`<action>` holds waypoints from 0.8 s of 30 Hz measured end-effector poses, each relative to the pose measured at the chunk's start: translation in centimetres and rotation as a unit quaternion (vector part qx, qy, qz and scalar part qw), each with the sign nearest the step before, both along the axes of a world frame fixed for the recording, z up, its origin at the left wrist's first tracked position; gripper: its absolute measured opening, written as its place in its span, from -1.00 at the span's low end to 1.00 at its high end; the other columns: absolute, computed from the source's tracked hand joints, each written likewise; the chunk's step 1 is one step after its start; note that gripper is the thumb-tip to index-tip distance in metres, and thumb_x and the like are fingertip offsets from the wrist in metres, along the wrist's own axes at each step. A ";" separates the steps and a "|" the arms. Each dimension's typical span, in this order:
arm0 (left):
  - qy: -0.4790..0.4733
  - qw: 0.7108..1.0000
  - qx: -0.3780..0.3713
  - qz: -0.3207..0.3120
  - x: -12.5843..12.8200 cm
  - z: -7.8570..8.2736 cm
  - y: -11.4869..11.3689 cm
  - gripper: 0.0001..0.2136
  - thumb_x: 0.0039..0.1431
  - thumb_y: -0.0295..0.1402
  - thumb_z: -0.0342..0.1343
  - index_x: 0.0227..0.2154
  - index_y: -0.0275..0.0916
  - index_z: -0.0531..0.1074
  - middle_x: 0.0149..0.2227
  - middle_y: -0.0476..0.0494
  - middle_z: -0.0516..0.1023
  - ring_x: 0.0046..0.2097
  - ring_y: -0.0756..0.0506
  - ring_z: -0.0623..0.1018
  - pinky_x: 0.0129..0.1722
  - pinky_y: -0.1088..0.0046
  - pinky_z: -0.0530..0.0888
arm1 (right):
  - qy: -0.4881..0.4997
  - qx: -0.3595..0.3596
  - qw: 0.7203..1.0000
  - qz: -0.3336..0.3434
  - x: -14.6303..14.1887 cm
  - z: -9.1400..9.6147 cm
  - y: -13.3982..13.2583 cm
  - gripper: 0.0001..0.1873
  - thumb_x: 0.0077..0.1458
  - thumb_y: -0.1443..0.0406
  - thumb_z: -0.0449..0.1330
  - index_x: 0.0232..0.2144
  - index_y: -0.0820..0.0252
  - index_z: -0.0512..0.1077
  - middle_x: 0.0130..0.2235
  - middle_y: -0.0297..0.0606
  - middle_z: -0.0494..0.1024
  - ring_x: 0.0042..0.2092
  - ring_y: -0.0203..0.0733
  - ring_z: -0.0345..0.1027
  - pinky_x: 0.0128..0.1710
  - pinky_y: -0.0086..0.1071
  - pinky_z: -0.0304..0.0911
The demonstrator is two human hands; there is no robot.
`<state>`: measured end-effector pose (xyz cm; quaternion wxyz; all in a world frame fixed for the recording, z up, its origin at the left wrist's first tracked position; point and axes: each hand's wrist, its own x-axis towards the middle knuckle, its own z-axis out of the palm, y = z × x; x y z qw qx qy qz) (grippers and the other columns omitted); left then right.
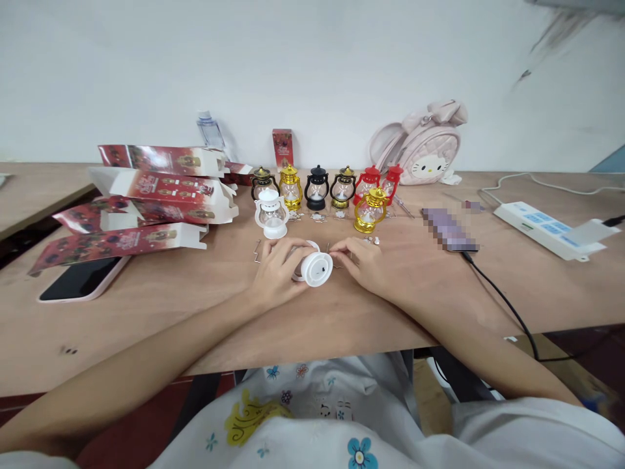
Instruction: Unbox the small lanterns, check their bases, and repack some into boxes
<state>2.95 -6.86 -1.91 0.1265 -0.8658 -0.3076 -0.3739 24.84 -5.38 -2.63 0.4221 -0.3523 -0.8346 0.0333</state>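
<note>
My left hand [280, 270] is closed around a small white toy lantern [317, 268], tipped so its round base faces me. Just right of that base, my right hand [360, 264] pinches what looks like a thin metal wire [329, 247], mostly hidden by the fingers. Another white lantern [272, 215] stands upright beyond my left hand. Behind it is a row of bronze, gold [291, 187], black [317, 187] and red lanterns [367, 182], with a second gold lantern [370, 212] in front. A bent wire [257, 251] lies left of my left hand.
Flattened red gift boxes [161, 189] pile up at the left, partly over a phone [83, 280]. A red box [282, 148] and a clear bottle [211, 130] stand near the wall. At right are a pink bag [430, 146], a cabled phone [449, 229] and a power strip [541, 228].
</note>
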 end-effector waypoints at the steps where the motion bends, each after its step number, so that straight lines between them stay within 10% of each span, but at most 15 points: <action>1: -0.001 1.000 0.002 0.006 0.0 0.0 0.0 -0.73 0.17 -0.22 0.10 -0.12 -0.24 0.33 -0.13 -0.23 0.49 -0.12 -0.15 0.49 -0.19 0.28 0.22 | 0.010 0.019 1.000 0.001 0.0 0.2 -0.2 -0.90 0.21 0.31 0.10 -0.33 0.16 0.41 -0.39 -0.31 0.54 -0.35 -0.28 0.39 -0.31 -0.40 0.29; 10: -0.018 0.997 0.022 0.073 0.1 0.1 -0.4 -0.69 0.06 -0.17 0.16 -0.19 -0.24 0.35 -0.22 -0.21 0.47 -0.19 -0.18 0.41 -0.27 0.31 0.21 | 0.056 0.106 0.992 0.040 -0.4 1.8 -2.1 -0.69 0.20 0.43 0.07 -0.01 0.13 0.38 -0.25 -0.25 0.61 -0.25 -0.29 0.49 -0.23 -0.38 0.42; 24: -0.012 0.998 0.023 0.063 0.2 0.1 -0.4 -0.70 0.08 -0.17 0.12 -0.19 -0.23 0.33 -0.23 -0.19 0.46 -0.20 -0.17 0.41 -0.29 0.31 0.19 | 0.019 0.259 0.962 0.091 -1.1 0.4 -1.7 -0.86 0.14 0.44 0.16 -0.27 0.15 0.44 -0.35 -0.28 0.61 -0.36 -0.29 0.43 -0.39 -0.38 0.32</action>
